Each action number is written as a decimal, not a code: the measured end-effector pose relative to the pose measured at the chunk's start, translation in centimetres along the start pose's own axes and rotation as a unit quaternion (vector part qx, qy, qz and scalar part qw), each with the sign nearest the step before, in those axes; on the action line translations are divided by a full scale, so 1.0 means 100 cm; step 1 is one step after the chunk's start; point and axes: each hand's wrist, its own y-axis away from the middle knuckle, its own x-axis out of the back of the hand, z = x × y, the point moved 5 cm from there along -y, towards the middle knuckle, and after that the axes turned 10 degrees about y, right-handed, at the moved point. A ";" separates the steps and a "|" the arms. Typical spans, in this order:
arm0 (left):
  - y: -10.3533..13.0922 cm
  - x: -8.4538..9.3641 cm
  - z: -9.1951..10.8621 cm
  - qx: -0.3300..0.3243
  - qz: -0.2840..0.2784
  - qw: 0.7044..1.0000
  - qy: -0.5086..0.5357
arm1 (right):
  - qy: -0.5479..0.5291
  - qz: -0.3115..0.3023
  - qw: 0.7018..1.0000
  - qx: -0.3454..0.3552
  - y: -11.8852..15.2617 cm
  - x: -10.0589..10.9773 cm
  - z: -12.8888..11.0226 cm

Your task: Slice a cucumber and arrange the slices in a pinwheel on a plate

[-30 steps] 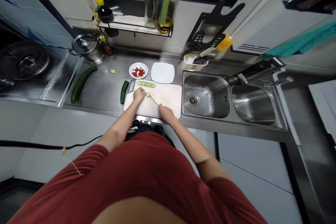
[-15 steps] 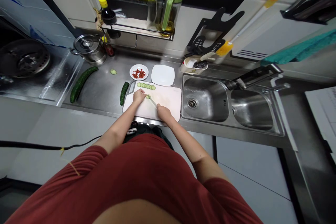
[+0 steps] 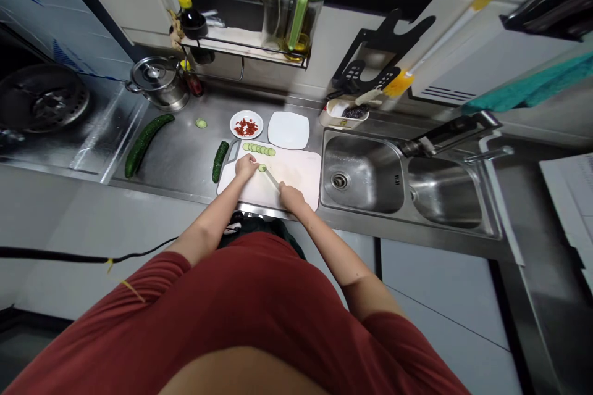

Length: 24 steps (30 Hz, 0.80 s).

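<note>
On the white cutting board (image 3: 296, 178), my left hand (image 3: 245, 166) holds down a short cucumber piece (image 3: 262, 168). My right hand (image 3: 291, 197) grips a knife (image 3: 272, 179) whose blade meets the cut end of that piece. A row of several cucumber slices (image 3: 258, 149) lies along the board's far edge. A half cucumber (image 3: 220, 161) rests on the steel counter just left of the board, and a whole cucumber (image 3: 147, 143) lies farther left.
Behind the board stand a small dish of red chilli (image 3: 246, 126) and a white square plate (image 3: 288, 129). A lone cucumber slice (image 3: 201, 123) and a lidded pot (image 3: 157, 81) sit at back left. A double sink (image 3: 370, 179) lies right; a bottle shelf (image 3: 241, 43) hangs above.
The view has shifted slightly. Both hands stay at the cucumber piece, with the knife blade making only small movements against it.
</note>
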 end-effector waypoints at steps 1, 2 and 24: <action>0.000 0.000 0.000 -0.001 0.000 1.000 -0.002 | -0.001 -0.001 1.000 -0.001 -0.001 0.000 0.000; 0.000 0.000 0.001 -0.002 0.000 1.000 -0.004 | -0.003 -0.001 1.000 -0.001 -0.002 0.001 -0.001; 0.000 0.000 0.001 0.001 -0.002 1.000 -0.004 | -0.011 0.003 1.000 -0.003 -0.013 0.003 -0.005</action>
